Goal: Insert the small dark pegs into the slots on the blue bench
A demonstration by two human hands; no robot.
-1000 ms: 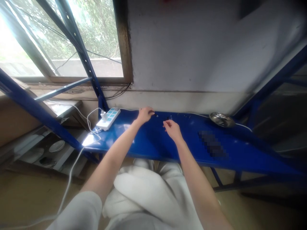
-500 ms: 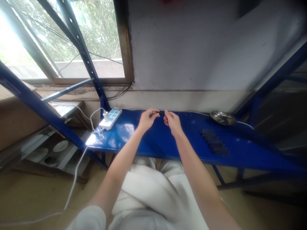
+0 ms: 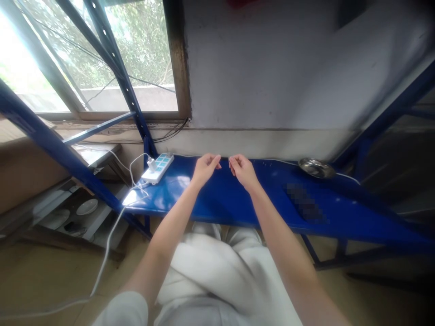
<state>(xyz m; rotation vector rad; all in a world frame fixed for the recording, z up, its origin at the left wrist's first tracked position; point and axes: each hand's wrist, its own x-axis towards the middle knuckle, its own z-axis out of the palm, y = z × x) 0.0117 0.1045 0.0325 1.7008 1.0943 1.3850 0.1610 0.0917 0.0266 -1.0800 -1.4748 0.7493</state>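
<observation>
Both hands are held over the far part of the blue table (image 3: 224, 194), a small gap between them. My left hand (image 3: 205, 170) is closed, thumb and fingers brought together in a pinch. Facing it, my right hand (image 3: 243, 171) is closed too, its fingers curled in against the thumb. Whatever is between the fingers of either hand is too small or hidden to make out.
A white power strip (image 3: 158, 168) with a plug and cord lies at the table's left end. Toward the right are a shiny metal bowl (image 3: 316, 167) and a blurred-out dark object (image 3: 304, 203). Blue frame posts (image 3: 125, 86) rise at the left.
Half a second ago a thin dark piece showed between the fingertips of both hands; now it is not distinguishable. My left hand's fingers have curled in closer to its thumb.
</observation>
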